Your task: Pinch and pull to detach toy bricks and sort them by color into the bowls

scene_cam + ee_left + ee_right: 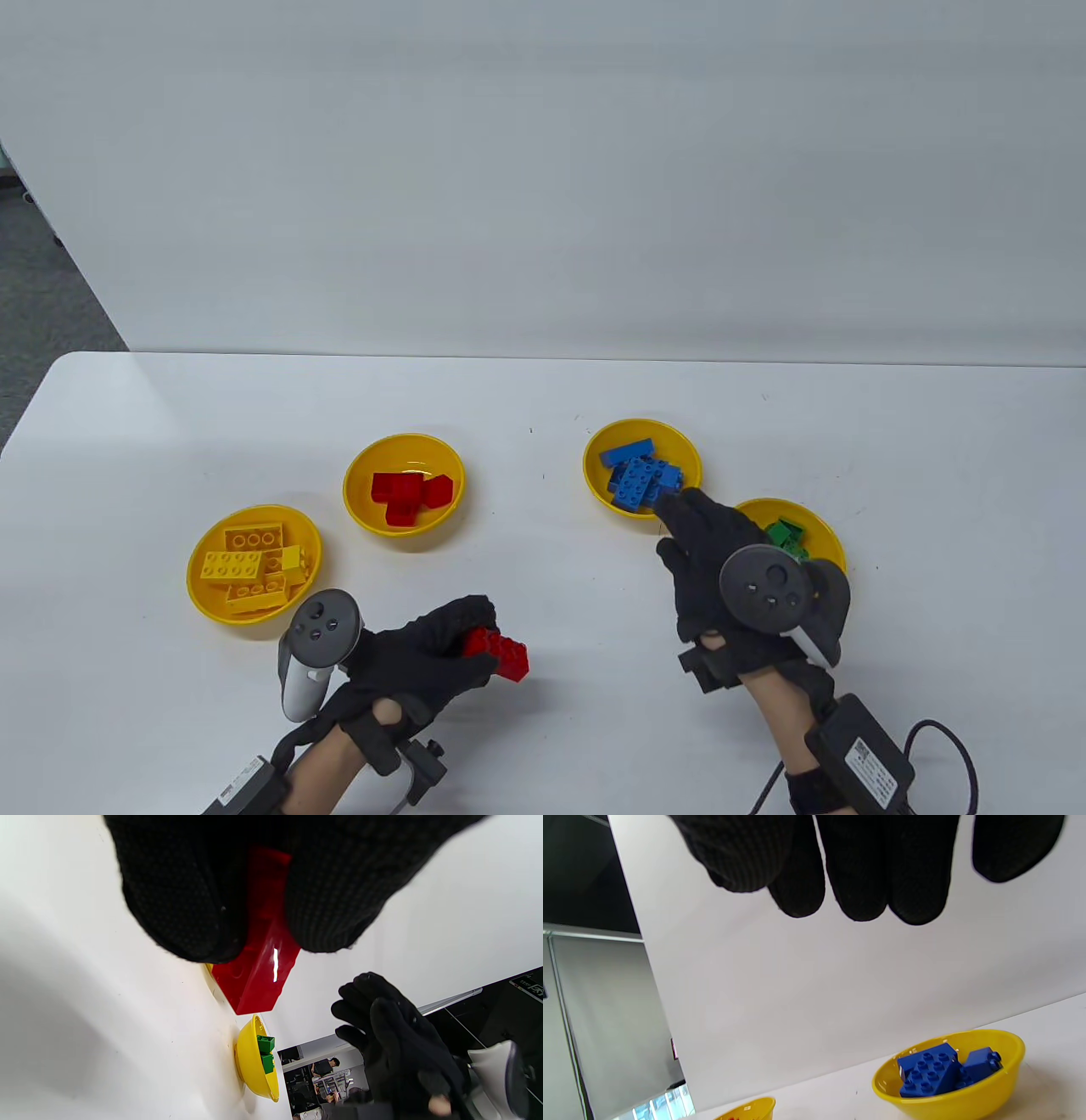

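My left hand (462, 637) grips a red brick (499, 653) low over the table's front; the left wrist view shows this red brick (258, 976) pinched between gloved fingertips (186, 899). My right hand (704, 543) hovers with straight, empty fingers just in front of the bowl of blue bricks (642, 441). In the right wrist view the fingers (865, 870) hang free above that bowl of blue bricks (950, 1094). Three more yellow bowls hold red bricks (404, 488), yellow bricks (254, 560) and green bricks (789, 536).
The four bowls lie in a loose arc across the table's middle. A white wall (543, 170) rises behind the table's far edge. A cable (942, 739) trails from the right wrist at the bottom right.
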Available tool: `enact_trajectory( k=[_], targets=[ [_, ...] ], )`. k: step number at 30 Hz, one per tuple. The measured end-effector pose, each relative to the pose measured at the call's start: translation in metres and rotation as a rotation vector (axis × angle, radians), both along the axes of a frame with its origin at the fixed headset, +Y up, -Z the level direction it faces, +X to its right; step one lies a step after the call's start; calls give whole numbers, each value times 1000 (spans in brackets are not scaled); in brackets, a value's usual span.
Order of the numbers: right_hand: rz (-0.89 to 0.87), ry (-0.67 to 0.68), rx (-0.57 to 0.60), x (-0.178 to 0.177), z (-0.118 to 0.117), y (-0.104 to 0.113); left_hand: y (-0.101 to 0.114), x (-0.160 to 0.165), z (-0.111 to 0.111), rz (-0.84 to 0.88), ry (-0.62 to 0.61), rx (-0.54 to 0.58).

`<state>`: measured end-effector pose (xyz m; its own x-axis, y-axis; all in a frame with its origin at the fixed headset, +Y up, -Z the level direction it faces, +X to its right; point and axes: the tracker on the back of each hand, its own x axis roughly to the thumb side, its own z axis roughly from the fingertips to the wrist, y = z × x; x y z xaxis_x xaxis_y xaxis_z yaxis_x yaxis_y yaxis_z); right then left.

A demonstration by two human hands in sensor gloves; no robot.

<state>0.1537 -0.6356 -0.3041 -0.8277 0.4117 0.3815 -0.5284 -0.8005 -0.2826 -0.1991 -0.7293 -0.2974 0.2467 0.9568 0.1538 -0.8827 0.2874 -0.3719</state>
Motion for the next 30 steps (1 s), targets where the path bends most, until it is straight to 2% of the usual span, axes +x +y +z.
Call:
enact_trajectory(
  k=[3, 5, 8, 10, 12, 15, 17, 19, 21, 23, 26, 30],
  targets=[
    [54, 46, -19, -5, 15, -15, 4, -2, 1, -3, 19, 6],
    [44, 60, -13, -4, 23, -24, 16, -9, 0, 2, 52, 42],
    [29, 78, -58, 3, 29, -29, 49, -33, -6, -16, 153, 163],
    [-10, 76, -44, 7, 31, -29, 69, -48, -11, -57, 252, 194],
    [-13, 80, -41, 10, 34, -28, 90, -60, -20, -194, 383, 240],
    [-2, 79, -36, 13, 34, -28, 119, -66, -42, -504, 571, 314],
    [6, 83, -65, 15, 33, -31, 127, -64, -62, -632, 638, 302],
    [9, 81, -79, 15, 31, -33, 124, -60, -81, -723, 667, 267],
    [17, 76, -95, 17, 29, -36, 111, -56, -109, -829, 688, 197],
    [15, 75, -99, 18, 29, -37, 96, -53, -127, -898, 707, 139],
    [13, 83, -108, 18, 28, -37, 75, -50, -147, -948, 711, 71],
    [7, 100, -127, 17, 28, -37, 61, -46, -165, -971, 682, 28]
  ],
)
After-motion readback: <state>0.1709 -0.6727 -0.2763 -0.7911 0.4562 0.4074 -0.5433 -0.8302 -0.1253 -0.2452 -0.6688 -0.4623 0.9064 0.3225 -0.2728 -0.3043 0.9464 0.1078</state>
